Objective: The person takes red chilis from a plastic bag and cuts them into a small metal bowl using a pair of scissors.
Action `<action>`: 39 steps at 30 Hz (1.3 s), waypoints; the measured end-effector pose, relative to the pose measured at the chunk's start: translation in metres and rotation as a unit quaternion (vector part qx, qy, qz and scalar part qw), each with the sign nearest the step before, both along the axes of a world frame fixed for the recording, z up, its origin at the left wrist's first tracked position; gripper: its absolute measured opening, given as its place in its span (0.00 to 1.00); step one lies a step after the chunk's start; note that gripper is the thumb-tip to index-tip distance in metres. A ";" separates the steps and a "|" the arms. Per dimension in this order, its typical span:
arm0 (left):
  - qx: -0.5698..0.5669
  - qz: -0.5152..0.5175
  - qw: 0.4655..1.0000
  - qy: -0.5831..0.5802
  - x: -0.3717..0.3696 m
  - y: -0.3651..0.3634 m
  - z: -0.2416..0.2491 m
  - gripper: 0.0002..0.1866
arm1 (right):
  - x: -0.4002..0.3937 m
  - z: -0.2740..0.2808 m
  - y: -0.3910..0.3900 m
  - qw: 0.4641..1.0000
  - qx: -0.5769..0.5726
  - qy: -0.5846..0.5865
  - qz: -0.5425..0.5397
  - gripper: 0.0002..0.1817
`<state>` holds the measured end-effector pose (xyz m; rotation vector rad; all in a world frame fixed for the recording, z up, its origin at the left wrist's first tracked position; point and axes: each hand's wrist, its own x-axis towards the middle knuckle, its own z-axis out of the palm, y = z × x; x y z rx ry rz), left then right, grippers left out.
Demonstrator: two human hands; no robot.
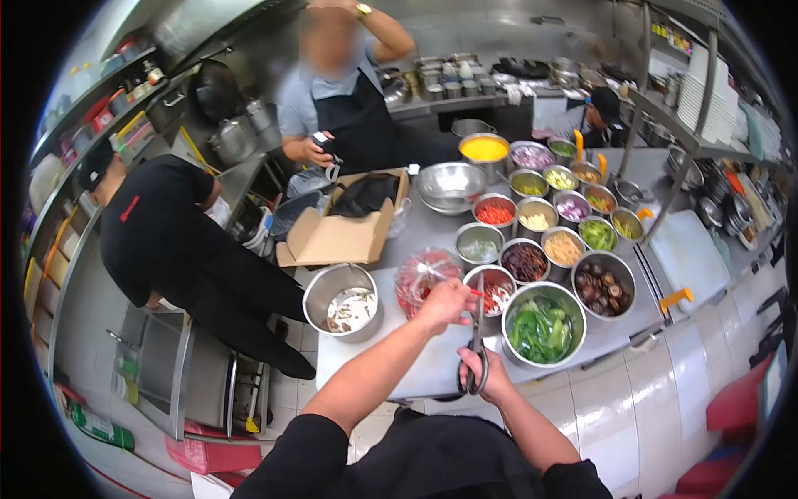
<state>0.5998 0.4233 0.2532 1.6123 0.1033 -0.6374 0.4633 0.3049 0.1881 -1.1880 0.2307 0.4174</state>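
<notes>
My right hand is wrapped round the dark handles of a pair of scissors, whose blades point away from me. Close to the blades, my left hand pinches a thin red chili. Just beyond lies a steel container with small red and pale pieces inside, partly hidden by the scissors. A clear plastic bag of red chilies rests on the table behind my left hand. To the right of the scissors stands a large steel pot of green leaves in water.
Several steel containers of cut vegetables fill the table's right side, with a pot of dark mushrooms near the edge. A steel pot and a cardboard box stand left. Three people work around the kitchen.
</notes>
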 end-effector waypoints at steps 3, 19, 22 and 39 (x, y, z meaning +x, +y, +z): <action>-0.006 0.001 1.000 0.007 -0.005 0.000 0.004 0.09 | 0.000 -0.005 -0.001 0.993 0.120 0.002 -0.006 0.25; 0.044 0.002 0.998 -0.043 -0.011 -0.005 -0.003 0.10 | -0.003 0.006 0.000 0.997 0.080 0.009 -0.005 0.22; 0.052 0.002 0.998 -0.046 -0.012 -0.006 -0.002 0.11 | -0.002 0.012 -0.002 0.995 0.095 0.016 -0.011 0.20; 0.085 -0.014 0.994 -0.075 -0.009 -0.014 -0.006 0.12 | 0.004 0.008 -0.004 0.998 0.061 0.012 -0.023 0.20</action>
